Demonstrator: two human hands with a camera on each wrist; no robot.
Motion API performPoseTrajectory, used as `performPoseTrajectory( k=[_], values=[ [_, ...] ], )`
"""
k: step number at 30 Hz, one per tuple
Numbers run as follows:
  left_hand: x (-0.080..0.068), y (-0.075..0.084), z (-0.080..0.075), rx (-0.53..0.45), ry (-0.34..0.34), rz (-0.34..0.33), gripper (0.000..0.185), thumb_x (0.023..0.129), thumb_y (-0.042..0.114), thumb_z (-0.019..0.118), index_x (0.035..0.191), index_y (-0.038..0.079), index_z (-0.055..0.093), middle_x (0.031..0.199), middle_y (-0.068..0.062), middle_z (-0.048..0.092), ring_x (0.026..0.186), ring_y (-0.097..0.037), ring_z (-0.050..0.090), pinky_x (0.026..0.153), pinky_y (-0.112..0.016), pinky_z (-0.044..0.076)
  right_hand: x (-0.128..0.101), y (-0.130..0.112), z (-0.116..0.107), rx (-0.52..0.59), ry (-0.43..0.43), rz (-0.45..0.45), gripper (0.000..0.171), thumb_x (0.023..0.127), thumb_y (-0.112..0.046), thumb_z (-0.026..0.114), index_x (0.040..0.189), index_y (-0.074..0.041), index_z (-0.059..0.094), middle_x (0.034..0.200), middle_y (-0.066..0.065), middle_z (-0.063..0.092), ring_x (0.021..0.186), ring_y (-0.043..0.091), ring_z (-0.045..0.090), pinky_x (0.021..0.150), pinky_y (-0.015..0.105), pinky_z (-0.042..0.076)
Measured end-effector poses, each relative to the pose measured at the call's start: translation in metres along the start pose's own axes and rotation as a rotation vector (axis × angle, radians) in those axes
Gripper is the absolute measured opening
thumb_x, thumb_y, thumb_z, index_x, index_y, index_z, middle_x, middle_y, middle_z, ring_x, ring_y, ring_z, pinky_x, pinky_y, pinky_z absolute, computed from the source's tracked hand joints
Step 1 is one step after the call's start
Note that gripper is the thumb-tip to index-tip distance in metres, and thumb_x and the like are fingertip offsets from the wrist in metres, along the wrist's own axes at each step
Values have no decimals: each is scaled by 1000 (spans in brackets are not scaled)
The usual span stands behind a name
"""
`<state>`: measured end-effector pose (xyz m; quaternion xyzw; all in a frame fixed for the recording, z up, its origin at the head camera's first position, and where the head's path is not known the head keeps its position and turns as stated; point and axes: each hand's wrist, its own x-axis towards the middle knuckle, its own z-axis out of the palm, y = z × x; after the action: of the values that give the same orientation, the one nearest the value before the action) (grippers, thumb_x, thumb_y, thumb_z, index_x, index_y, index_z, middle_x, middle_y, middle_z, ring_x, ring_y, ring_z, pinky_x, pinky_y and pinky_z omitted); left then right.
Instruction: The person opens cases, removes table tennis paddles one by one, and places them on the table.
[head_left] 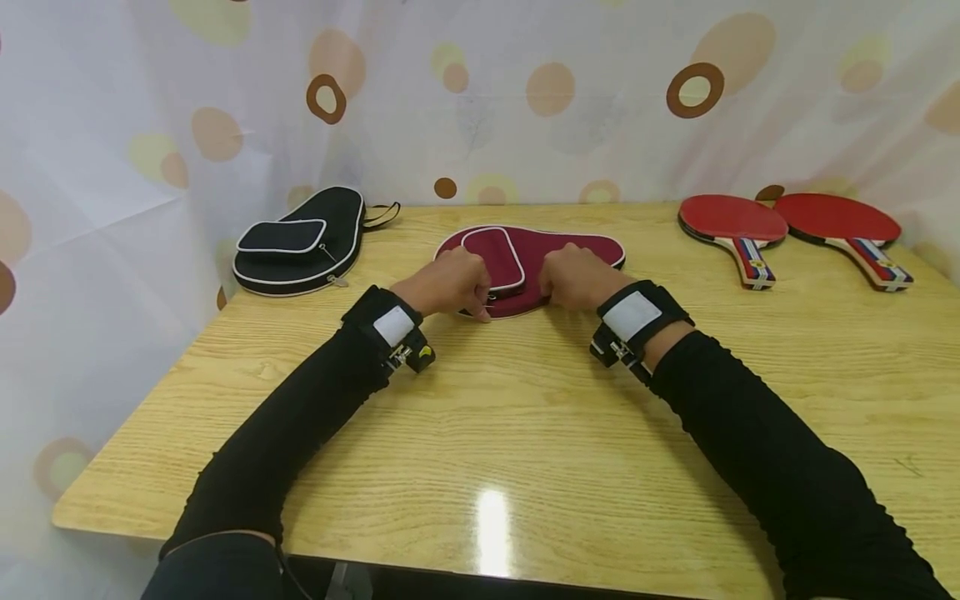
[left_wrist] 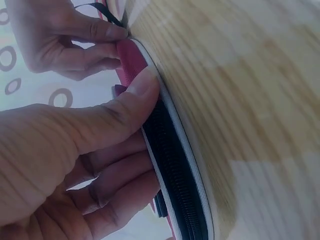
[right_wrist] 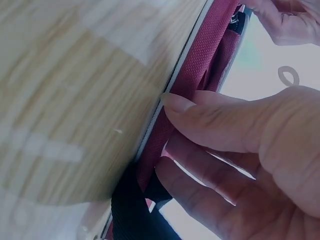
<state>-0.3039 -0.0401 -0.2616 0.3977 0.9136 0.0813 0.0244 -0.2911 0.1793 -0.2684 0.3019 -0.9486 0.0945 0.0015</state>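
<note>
A maroon table tennis bat case (head_left: pixel 531 250) with white piping and a zipped front pocket lies flat at the back middle of the table. My left hand (head_left: pixel 453 282) pinches its near edge at the rounded end; in the left wrist view, the thumb presses the side wall beside a black zip (left_wrist: pixel 175 170). Nearer the narrow end, my right hand (head_left: pixel 576 275) grips the same edge, thumb on the maroon side band. A black strap (right_wrist: pixel 131 207) hangs by that end in the right wrist view. Both hands hide parts of the near edge.
To the left lies a black bat case (head_left: pixel 300 242) with a wrist loop and a front pocket. Two red table tennis bats (head_left: pixel 733 218) (head_left: pixel 838 217) lie side by side at the back right. A spotted curtain (head_left: pixel 495 100) hangs behind the wooden table (head_left: pixel 525 433).
</note>
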Motion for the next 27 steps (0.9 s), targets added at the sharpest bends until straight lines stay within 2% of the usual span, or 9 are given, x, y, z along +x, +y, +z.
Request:
performPoseTrajectory(
  k=[3, 7, 11, 16, 23, 27],
  values=[
    [0, 2, 0, -6, 9, -3, 24, 80, 20, 87, 66, 7, 72, 59, 3, 59, 65, -13, 51, 58, -25, 35, 0, 1, -1, -5, 5, -2, 26, 84, 13, 61, 69, -5, 71, 68, -3, 57, 68, 16, 45, 65, 33, 47],
    [3, 4, 1, -8, 10, -4, 26, 81, 20, 87, 65, 7, 71, 58, 3, 57, 64, -12, 51, 58, -25, 35, 0, 2, -1, -7, 11, -7, 36, 84, 15, 58, 57, -8, 56, 61, -5, 39, 62, 15, 34, 59, 29, 35],
    [5, 8, 3, -7, -4, -24, 26, 81, 22, 87, 66, 8, 71, 59, 3, 58, 67, -13, 52, 61, -26, 36, -2, 3, -1, 0, 12, 0, 45, 85, 16, 56, 54, -14, 42, 60, -6, 25, 60, 13, 24, 55, 27, 25],
    [7, 16, 5, -9, 3, -42, 26, 81, 22, 87, 67, 7, 71, 60, 3, 59, 67, -12, 51, 60, -24, 37, -3, 4, -1, -12, 11, 10, 49, 87, 15, 54, 52, -16, 37, 60, -6, 21, 58, 11, 20, 54, 26, 20],
    [6, 26, 8, -4, 22, -75, 26, 81, 22, 87, 68, 6, 72, 60, 2, 60, 64, -11, 50, 57, -22, 38, -4, 4, -1, 6, -46, 92, 44, 85, 8, 60, 53, -15, 39, 59, -6, 23, 57, 11, 21, 52, 25, 19],
    [6, 28, 8, 5, 22, -102, 26, 81, 24, 87, 69, 6, 73, 62, 1, 62, 66, -12, 52, 59, -23, 40, -6, 2, -3, 34, -104, 94, 35, 87, -3, 69, 55, -10, 54, 57, -6, 28, 54, 10, 26, 51, 24, 20]
  ],
)
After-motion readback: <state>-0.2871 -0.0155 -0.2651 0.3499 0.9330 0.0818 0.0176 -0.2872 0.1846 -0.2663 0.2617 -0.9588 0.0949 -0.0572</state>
